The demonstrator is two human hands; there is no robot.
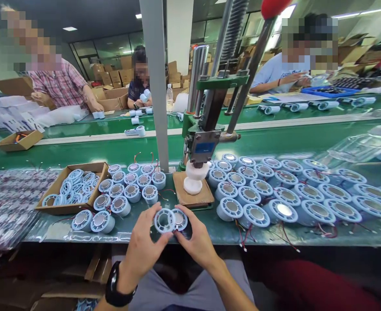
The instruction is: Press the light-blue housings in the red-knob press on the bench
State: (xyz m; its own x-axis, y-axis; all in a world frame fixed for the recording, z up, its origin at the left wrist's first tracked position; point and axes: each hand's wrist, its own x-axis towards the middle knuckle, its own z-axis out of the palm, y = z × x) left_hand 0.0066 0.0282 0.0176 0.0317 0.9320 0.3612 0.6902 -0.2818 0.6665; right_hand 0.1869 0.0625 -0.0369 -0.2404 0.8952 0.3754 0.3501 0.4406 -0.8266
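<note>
Between thumb and fingers, my left hand (147,239) grips a light blue slotted ring (164,221). My right hand (197,239) is closed round a round part with a silver disc face (180,219), much like the cylinders on the bench. The ring partly overlaps that part's left side, and whether the two touch I cannot tell. Both hands are at the bench's front edge. Just behind them stands a hand press (205,142), its white upper pad (197,170) above a white round holder (192,185) on a brown base plate (181,190).
Light blue cylinders (287,211) with red wires crowd the right side; more cylinders (132,192) stand left of the press. A cardboard box (96,196) holds loose rings. Wired parts (15,203) lie at far left. Across the green belt (112,149), several people work.
</note>
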